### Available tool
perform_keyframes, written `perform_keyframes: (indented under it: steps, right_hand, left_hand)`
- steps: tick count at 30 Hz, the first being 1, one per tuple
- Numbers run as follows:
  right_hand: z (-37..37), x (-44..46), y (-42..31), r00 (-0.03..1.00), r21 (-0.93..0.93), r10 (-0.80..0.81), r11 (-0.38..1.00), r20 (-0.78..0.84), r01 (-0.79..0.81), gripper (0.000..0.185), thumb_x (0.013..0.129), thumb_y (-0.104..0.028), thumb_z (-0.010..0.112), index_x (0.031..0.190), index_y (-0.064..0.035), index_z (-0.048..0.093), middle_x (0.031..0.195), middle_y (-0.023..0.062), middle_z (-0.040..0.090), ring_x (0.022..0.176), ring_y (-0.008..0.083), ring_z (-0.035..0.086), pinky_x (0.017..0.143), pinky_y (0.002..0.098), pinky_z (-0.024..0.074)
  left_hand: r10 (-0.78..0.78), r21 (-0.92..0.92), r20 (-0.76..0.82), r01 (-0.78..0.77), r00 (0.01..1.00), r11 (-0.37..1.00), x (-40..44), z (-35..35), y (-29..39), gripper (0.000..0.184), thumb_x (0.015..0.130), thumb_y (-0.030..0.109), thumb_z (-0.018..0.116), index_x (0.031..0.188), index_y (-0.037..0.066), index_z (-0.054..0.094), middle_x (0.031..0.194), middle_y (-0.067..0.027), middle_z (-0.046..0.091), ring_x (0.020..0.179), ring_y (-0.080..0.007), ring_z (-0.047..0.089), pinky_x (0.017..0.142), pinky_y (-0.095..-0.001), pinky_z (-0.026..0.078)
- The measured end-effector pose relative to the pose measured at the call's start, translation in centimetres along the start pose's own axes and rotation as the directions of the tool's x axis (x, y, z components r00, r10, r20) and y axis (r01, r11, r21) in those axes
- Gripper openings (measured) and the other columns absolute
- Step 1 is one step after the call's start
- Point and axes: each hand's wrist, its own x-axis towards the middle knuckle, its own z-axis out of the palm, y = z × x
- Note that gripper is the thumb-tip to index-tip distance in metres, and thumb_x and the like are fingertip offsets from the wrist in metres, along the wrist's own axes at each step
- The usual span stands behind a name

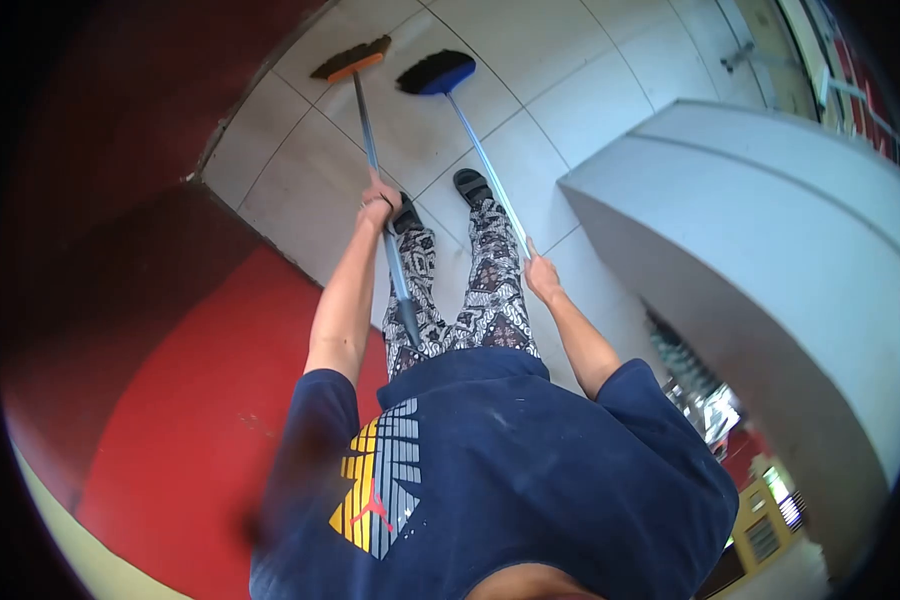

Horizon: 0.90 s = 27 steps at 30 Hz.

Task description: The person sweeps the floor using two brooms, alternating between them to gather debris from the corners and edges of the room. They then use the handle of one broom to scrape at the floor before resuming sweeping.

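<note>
Two brooms reach forward over the tiled floor. My left hand (378, 203) is closed around the grey handle of the orange broom (354, 66), whose brown bristles point away from me; the dark end of its handle comes back near my waist. In my right hand (542, 277) is the light blue handle of the blue broom (452, 73), gripped near its upper end. Its black bristles lie just right of the orange broom's head, with a small gap between the two.
White floor tiles (560, 100) lie ahead, under my sandalled feet (472, 187). A red wall (200, 420) borders the left. On the right stands a large pale grey curved structure (740, 200). A small metal object (738, 56) is at the upper right.
</note>
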Motion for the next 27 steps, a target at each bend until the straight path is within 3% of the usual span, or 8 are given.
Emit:
perform_keyframes:
  steps: [1,2,6,10,12,14,18,27]
  right_hand:
    - [0.2,-0.8,1.9,1.0,-0.022,-0.004,1.0,0.004,0.005,0.054,0.088,-0.019,0.042,0.138,-0.0139,0.023,0.079,0.0289,0.058,0.077,0.0463,0.056,0.071,0.0521,0.0443]
    - [1.9,-3.0,4.4,0.999,-0.028,0.033,0.999,0.022,-0.033,0.054,0.088,-0.019,0.042,0.138,-0.0138,0.023,0.078,0.0282,0.059,0.075,0.0459,0.056,0.071,0.0522,0.0444]
    - [1.1,-12.9,10.1,0.966,-0.094,0.226,0.972,0.124,-0.215,0.05,0.088,-0.019,0.041,0.136,-0.0142,0.027,0.077,0.0254,0.06,0.074,0.0434,0.058,0.069,0.0514,0.0457]
    - [3.4,-21.3,15.1,0.883,-0.191,0.4,0.913,0.245,-0.36,0.042,0.089,-0.022,0.04,0.129,-0.0102,0.041,0.076,0.0241,0.061,0.073,0.0411,0.06,0.069,0.0491,0.0477]
    - [3.2,-24.0,16.2,0.867,-0.118,0.448,0.894,0.221,-0.432,0.042,0.088,-0.025,0.043,0.128,-0.0106,0.041,0.074,0.0243,0.061,0.072,0.0415,0.06,0.067,0.049,0.0484]
    - [3.0,-25.5,17.5,0.857,-0.07,0.481,0.877,0.185,-0.476,0.041,0.088,-0.025,0.043,0.127,-0.0125,0.043,0.074,0.0236,0.061,0.072,0.0407,0.06,0.067,0.0483,0.0487]
    - [8.4,-33.0,14.9,0.857,0.004,0.51,0.859,0.069,-0.511,0.041,0.088,-0.025,0.043,0.127,-0.0127,0.044,0.072,0.0237,0.06,0.071,0.0408,0.06,0.067,0.0479,0.0484]
    - [15.4,-12.2,4.9,0.962,0.425,0.22,0.895,-0.163,-0.133,0.041,0.084,-0.021,0.043,0.122,-0.0085,0.046,0.079,0.0257,0.06,0.076,0.0436,0.057,0.071,0.05,0.0446]
  left_hand:
    - [0.209,0.373,-0.036,-0.18,0.977,0.91,5.8,4.6,-0.7,0.074,0.08,0.02,0.047,0.139,0.013,0.005,0.095,-0.0233,0.061,0.094,-0.0382,0.058,0.092,-0.044,0.04]
    - [0.03,-0.067,-0.03,-0.032,0.999,0.997,-5.8,0.0,4.7,0.078,0.078,0.018,0.048,0.139,0.013,0.0,0.095,-0.0264,0.06,0.094,-0.041,0.057,0.087,-0.0437,0.043]
    - [-0.05,0.071,0.188,0.037,0.981,0.997,-11.4,3.1,11.4,0.088,0.075,0.015,0.05,0.14,0.01,-0.01,0.11,-0.0314,0.052,0.105,-0.0391,0.053,0.092,-0.0404,0.041]
    - [0.09,0.242,0.285,-0.162,0.954,0.957,-12.1,5.8,12.9,0.086,0.074,0.016,0.045,0.139,0.009,-0.01,0.089,-0.0283,0.061,0.086,-0.0359,0.062,0.083,-0.0396,0.046]
    - [0.032,0.073,0.45,-0.073,0.892,0.995,-14.0,4.6,16.5,0.085,0.073,0.014,0.046,0.141,0.01,-0.004,0.105,-0.0328,0.054,0.101,-0.0387,0.055,0.092,-0.0396,0.041]
    - [0.306,0.117,0.116,-0.319,0.945,0.941,-8.1,11.3,13.0,0.075,0.074,0.013,0.045,0.141,0.008,0.011,0.078,-0.0239,0.062,0.069,-0.0335,0.063,0.071,-0.0386,0.05]
    - [0.306,-0.393,0.143,-0.23,0.941,0.89,-14.3,6.5,8.7,0.075,0.075,0.005,0.049,0.141,0.008,0.014,0.059,-0.0099,0.054,0.042,-0.0169,0.05,0.039,-0.0311,0.042]
    - [0.223,-0.381,-0.191,-0.282,0.956,0.881,-15.3,-3.3,-1.4,0.072,0.076,0.002,0.042,0.141,0.014,0.014,0.057,-0.0074,0.049,0.04,-0.0156,0.046,0.038,-0.0306,0.04]
